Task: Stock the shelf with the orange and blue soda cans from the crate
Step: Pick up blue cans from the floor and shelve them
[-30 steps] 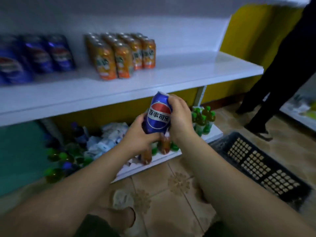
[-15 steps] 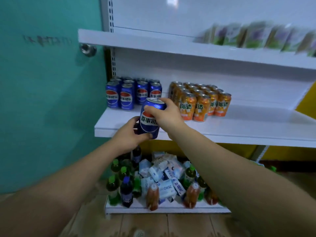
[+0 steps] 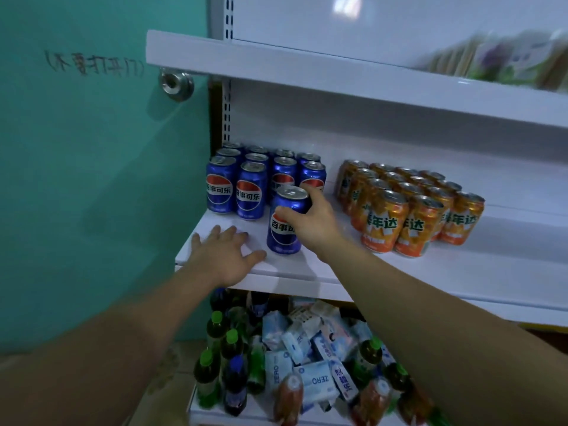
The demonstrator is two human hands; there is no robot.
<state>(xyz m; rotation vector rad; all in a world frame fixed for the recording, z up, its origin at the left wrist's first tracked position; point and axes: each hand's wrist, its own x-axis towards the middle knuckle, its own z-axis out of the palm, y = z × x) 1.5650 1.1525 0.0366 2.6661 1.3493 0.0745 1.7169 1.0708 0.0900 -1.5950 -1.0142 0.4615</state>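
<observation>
A blue soda can (image 3: 284,233) stands upright on the white middle shelf (image 3: 461,272), in front of a block of several blue cans (image 3: 246,186). My right hand (image 3: 312,222) grips this can around its upper right side. My left hand (image 3: 226,255) rests flat on the shelf's front left corner, fingers spread, just left of the can. A block of several orange cans (image 3: 405,207) stands further right on the same shelf. The crate is out of view.
A teal door (image 3: 92,179) with a metal knob (image 3: 176,82) borders the shelf on the left. The shelf above (image 3: 338,78) carries blurred packets at the right. The bottom shelf holds green-capped bottles (image 3: 221,348) and white-blue packets (image 3: 307,358).
The blue can, held in the air by both hands before, now stands on the shelf. My left hand has let go and lies flat on the shelf. The view moved closer.
</observation>
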